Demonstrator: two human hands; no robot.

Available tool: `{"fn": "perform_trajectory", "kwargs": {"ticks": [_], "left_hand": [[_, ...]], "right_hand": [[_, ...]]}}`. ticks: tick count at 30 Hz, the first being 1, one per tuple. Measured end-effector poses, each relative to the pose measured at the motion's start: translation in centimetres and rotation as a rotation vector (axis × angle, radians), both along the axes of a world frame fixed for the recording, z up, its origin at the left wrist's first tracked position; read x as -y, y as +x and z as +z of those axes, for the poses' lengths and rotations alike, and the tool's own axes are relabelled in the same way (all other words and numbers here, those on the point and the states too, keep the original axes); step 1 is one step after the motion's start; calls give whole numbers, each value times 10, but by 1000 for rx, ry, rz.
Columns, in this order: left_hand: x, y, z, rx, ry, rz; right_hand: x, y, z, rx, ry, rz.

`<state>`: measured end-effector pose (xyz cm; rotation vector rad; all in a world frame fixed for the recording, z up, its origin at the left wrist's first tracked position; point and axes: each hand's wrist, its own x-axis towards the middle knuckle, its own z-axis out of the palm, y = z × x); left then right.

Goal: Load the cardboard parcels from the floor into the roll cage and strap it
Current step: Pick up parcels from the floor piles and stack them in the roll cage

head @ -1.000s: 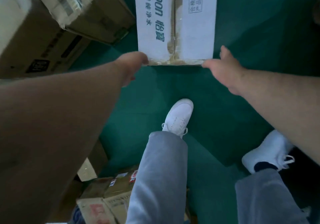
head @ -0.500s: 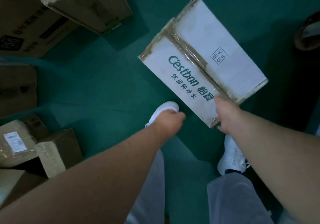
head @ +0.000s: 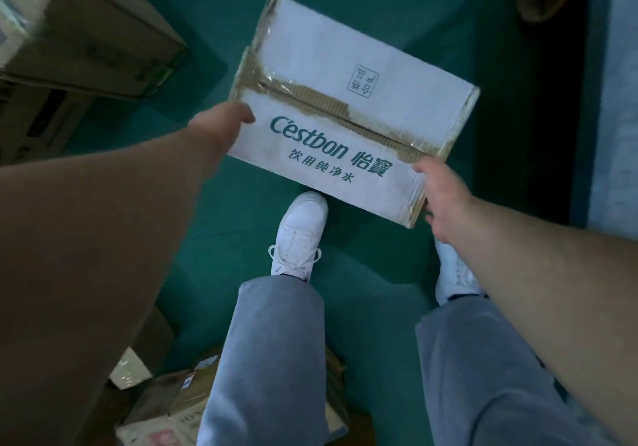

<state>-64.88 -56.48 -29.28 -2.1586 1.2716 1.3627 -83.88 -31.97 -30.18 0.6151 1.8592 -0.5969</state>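
Head view: you hold the white parcel (head: 348, 76) between both hands over the green floor (head: 390, 293), out in front of your feet. It sits skewed, with its long sides running from the far left toward the near right. Green "C'estbon" lettering and Chinese characters run along the flap nearest you, and a small square stamp marks the far flap. A torn tape seam (head: 310, 96) runs down the middle of the top and shows bare brown cardboard. Your left hand (head: 221, 124) grips the parcel's left end with the thumb lying on the top face just beside the letter C; the fingers are hidden behind the end. Your right hand (head: 442, 197) grips the near right corner, thumb on top at the seam's end, fingers wrapped round the frayed edge. You cannot tell whether the parcel's underside is off the floor. Your left shoe (head: 300, 235), white, points at the parcel's near edge, and your right shoe (head: 455, 280) shows just under the right wrist. Grey trousers (head: 272, 359) fill the near middle. Large brown cartons (head: 86, 41) stand at the floor's far left, blurred. Small parcels (head: 172, 407) with labels lie at the near left, partly behind your left leg. A pale surface (head: 618, 100) runs along the right edge, with a dark strip beside it.
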Motion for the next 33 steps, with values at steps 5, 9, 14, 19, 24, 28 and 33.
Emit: {"fn": "perform_trajectory", "kwargs": {"ticks": [5,9,14,19,24,28,33], "left_hand": [[-49,2,69,-9,23,-101],[-81,6,156,-32,114,-123],[-105,-29,272,-92,177,-271],[-131,-96,374,-146,26,-628],[-209,-193,448,-222,-78,-885],[-303,-252,476,-204,-61,-1122],[-466,-326,490,-202,-76,-1308]], "right_hand": [[-52,-20,89,-78,-81,-104],[-103,-19,177,32,-213,-223],[-157,-12,298,-43,-171,-291],[-219,-16,389,-135,-218,-493],[-318,-28,443,-276,-238,-749],[-412,-16,461,-330,-195,-921],[-548,-33,465,-374,-82,-1127]]}}
